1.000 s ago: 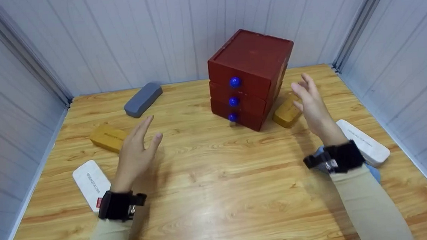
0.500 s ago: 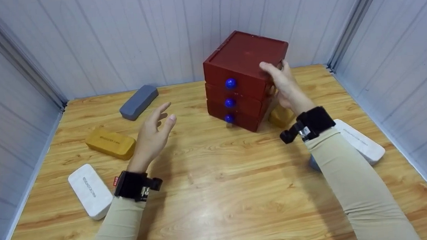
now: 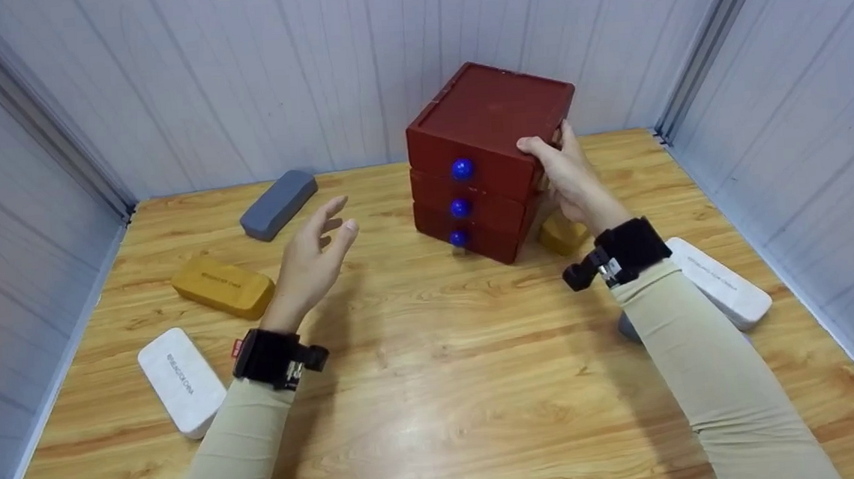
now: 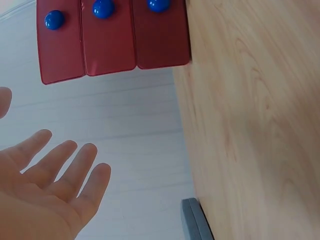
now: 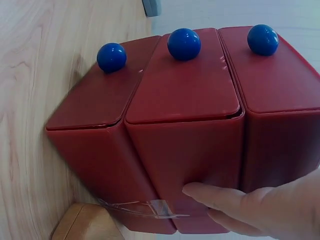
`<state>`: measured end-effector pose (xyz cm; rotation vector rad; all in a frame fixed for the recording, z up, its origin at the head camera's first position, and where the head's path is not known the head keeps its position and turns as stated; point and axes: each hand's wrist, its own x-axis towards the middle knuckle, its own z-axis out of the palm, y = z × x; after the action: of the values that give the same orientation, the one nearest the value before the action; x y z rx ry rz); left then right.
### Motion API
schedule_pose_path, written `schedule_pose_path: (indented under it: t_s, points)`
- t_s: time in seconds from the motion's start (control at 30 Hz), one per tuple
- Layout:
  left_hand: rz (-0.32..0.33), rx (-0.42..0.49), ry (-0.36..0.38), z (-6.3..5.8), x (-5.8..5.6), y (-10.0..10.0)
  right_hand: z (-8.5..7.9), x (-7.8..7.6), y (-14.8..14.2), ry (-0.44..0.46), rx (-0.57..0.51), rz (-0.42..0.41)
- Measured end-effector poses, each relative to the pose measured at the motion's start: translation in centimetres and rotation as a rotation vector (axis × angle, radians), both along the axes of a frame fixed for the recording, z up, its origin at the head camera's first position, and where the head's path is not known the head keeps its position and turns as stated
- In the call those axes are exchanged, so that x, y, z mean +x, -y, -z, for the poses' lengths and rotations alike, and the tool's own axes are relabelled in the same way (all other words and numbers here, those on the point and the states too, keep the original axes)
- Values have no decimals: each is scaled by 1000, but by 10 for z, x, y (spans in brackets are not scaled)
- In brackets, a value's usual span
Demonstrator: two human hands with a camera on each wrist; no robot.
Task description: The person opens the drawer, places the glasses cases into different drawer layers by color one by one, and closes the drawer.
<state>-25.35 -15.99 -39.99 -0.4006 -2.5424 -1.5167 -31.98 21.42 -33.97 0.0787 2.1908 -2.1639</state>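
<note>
A dark red three-drawer cabinet (image 3: 493,107) with blue ball knobs stands near the back wall, its drawers closed. My right hand (image 3: 569,177) is at its right side: the thumb lies over the top front edge, and straight fingers touch the side panel, seen also in the right wrist view beside a strip of clear tape (image 5: 161,208). To the left of the cabinet, my left hand (image 3: 312,259) hovers above the table, fingers spread and relaxed, holding nothing. In the left wrist view its palm (image 4: 37,200) is apart from the knobs.
On the left lie a grey case (image 3: 279,205), a mustard case (image 3: 221,286) and a white case (image 3: 182,382). Another mustard case (image 3: 563,234) sits beside the cabinet. A second white case (image 3: 722,283) lies right, near a partly hidden blue-grey item (image 3: 628,328). Walls enclose the table.
My right hand has moved left from above the mustard case onto the cabinet's right side. My left hand has moved right and slightly forward, away from the left mustard case.
</note>
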Motion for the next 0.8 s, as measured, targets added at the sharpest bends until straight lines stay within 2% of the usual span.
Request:
schedule_pose_path:
  t_s: [0.23, 0.5, 0.8]
  points:
    - [17, 34, -5, -15, -15, -8, -1, 5, 6, 24, -38, -58]
    - [5, 18, -13, -37, -30, -19, 2, 10, 9, 14, -26, -143]
    - [30, 26, 1, -49, -34, -27, 5, 17, 14, 24, -19, -243]
